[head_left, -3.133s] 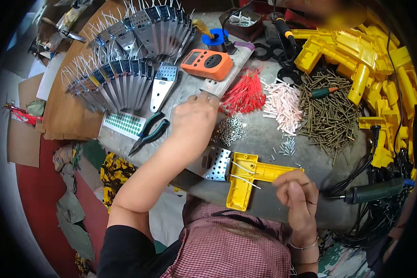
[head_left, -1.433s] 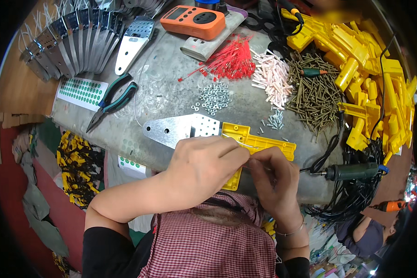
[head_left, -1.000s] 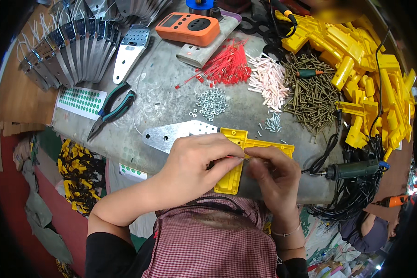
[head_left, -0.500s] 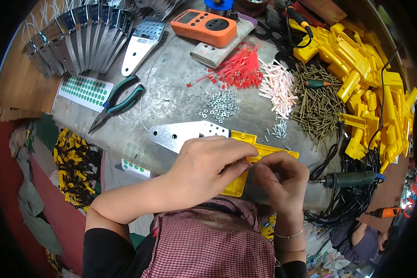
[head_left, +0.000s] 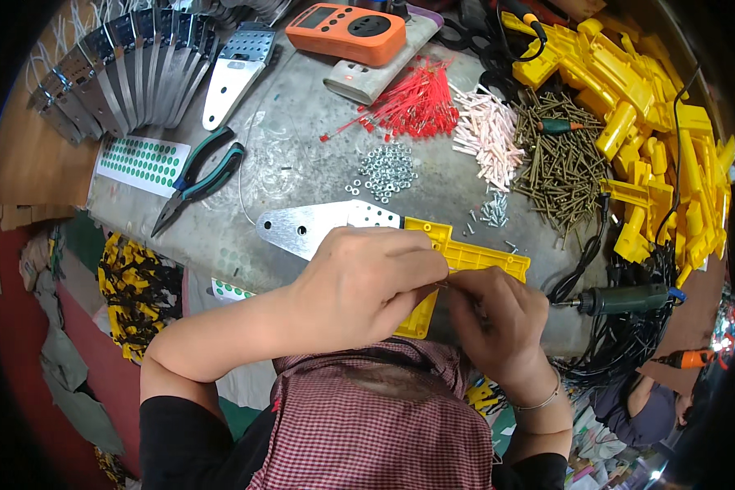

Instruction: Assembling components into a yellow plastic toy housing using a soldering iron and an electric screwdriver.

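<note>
My left hand (head_left: 363,282) and my right hand (head_left: 498,318) meet fingertip to fingertip, both pinched closed. Whatever small thing is between them is hidden by the fingers. Beneath them lies a yellow plastic housing half (head_left: 490,261), shaped like a handle with ribs inside and partly covered by my hands. A flat silver metal plate (head_left: 322,222), rounded at its far left end with two holes, meets the housing's left side. My left hand covers the plate's near edge. A thin pale wire curves onto the table beside the plate.
Hex nuts (head_left: 386,170), short screws (head_left: 494,211), red-wired parts (head_left: 416,102), pale sleeves (head_left: 486,135) and long brass-coloured screws (head_left: 554,171) lie in piles beyond my hands. Pliers (head_left: 200,180) rest left. A green power screwdriver (head_left: 625,299) and yellow housings (head_left: 629,106) are right.
The right hand's fingers have drawn in tighter against the left fingertips, and its wrist has swung outward to the right. The whole view has shifted slightly; the housing and plate look otherwise unchanged.
</note>
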Available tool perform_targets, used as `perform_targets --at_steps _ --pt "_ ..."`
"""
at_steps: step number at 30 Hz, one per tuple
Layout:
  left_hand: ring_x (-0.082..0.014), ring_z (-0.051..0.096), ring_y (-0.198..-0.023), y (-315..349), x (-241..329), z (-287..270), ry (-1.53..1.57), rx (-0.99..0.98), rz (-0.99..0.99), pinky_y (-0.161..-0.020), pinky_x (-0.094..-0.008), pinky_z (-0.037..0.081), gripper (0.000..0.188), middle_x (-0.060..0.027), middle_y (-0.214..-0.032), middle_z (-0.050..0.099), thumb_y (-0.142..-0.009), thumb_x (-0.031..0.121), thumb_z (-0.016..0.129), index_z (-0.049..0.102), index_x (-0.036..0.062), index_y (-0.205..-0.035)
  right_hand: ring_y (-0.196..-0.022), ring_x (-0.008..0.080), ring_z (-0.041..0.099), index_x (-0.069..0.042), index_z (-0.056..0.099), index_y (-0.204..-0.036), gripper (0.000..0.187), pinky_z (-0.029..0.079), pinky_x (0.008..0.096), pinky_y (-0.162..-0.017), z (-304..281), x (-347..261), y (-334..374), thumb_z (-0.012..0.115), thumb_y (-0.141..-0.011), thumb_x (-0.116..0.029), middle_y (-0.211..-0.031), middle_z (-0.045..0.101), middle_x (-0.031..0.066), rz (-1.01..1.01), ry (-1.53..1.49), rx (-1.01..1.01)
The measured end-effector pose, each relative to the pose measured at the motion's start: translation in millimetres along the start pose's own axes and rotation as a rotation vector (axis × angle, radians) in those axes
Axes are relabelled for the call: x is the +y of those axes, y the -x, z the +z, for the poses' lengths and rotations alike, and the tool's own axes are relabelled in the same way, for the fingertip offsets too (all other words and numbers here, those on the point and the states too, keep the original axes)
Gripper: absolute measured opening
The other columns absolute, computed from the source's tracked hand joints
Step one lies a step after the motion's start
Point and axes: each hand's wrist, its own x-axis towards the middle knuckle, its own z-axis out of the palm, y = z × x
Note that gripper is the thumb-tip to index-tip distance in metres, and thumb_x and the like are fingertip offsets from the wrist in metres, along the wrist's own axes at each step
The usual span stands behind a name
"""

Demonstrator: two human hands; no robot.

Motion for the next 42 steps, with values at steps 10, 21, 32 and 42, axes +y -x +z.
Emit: perform_targets --at_steps 10,21,32,42 --pt "-0.0263 0.063 -0.066 -2.1 0.6 -4.0 0.087 -0.076 -0.079 -0.057 -0.0344 0.051 0.018 -0.0085 -0.078 0.063 -0.067 0.004 0.072 0.067 0.0035 -0.084 -0.067 0.0132 0.064 0.000 0.059 -0.094 0.018 0.051 0.0253 -0.062 -3.7 1.4 2.1 0.072 -0.082 -0.003 -0.080 0.064 0.0062 0.109 -0.200 -0.031" --pt "-0.0247 0.063 -0.064 2.6 0.8 1.9 -0.057 -0.044 0.073 -0.056 -0.0333 0.051 0.017 -0.0079 -0.079 0.064 -0.066 0.002 0.071 0.069 0.0041 -0.082 -0.064 0.0100 0.059 -0.002 0.058 -0.095 0.008 0.048 0.0221 -0.057 -4.2 4.4 -1.5 0.060 -0.092 -0.010 -0.077 0.060 0.0020 0.573 -0.798 -0.271" --pt "-0.0256 0.064 -0.076 -0.3 11.2 -4.3 0.016 -0.091 -0.088 -0.068 -0.0354 0.051 0.016 -0.0084 -0.084 0.067 -0.069 0.002 0.074 0.070 0.0039 -0.084 -0.062 0.0179 0.062 -0.001 0.062 -0.091 0.018 0.049 0.0283 -0.056 -3.6 1.1 5.9 0.073 -0.078 -0.007 -0.076 0.061 0.0075 0.233 -0.312 -0.134" --pt "-0.0198 0.063 -0.077 -9.2 9.9 -18.7 0.162 -0.007 -0.357 -0.072 -0.0305 0.048 0.023 -0.0065 -0.081 0.068 -0.075 0.005 0.075 0.072 0.0024 -0.097 -0.082 0.0224 0.063 -0.005 0.065 -0.098 0.030 0.049 0.0356 -0.068 -26.6 15.9 -21.1 0.077 -0.074 -0.019 -0.080 0.059 0.0072 0.184 -0.105 -0.135"
